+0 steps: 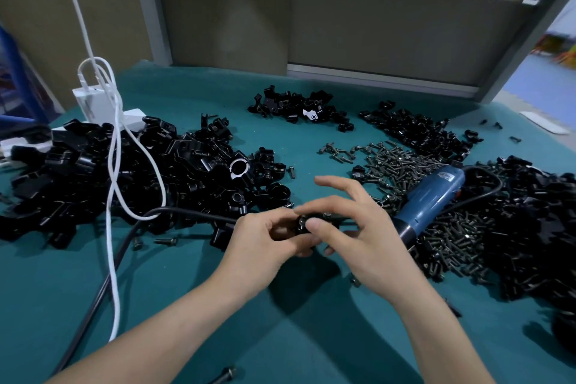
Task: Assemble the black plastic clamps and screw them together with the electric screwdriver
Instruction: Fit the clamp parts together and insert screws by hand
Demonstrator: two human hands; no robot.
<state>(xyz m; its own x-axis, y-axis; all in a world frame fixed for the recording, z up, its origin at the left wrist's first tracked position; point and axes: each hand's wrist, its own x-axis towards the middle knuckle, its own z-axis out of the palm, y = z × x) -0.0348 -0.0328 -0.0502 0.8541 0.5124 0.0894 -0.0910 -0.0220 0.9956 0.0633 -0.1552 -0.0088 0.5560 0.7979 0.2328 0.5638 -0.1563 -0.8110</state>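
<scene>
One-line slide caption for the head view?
Left hand and right hand hold a black plastic clamp over the teal mat; blue electric screwdriver lies among loose screws.

Table covered in teal cloth (193, 290). Heaps of black plastic clamp parts are piled at left (93, 178), upper centre (299, 111) and right (530, 227). Dark metal screws (396, 162) are scattered centre right, with a blue electric screwdriver (430, 199) laid across them. A white cable (113, 227) and a black cable (103, 287) are trailed at lower left.

A small black clamp (307, 224) is pinched between left hand (265, 240) and right hand (364, 234), the blue electric screwdriver (430, 196) lying on screws (452, 237).
</scene>
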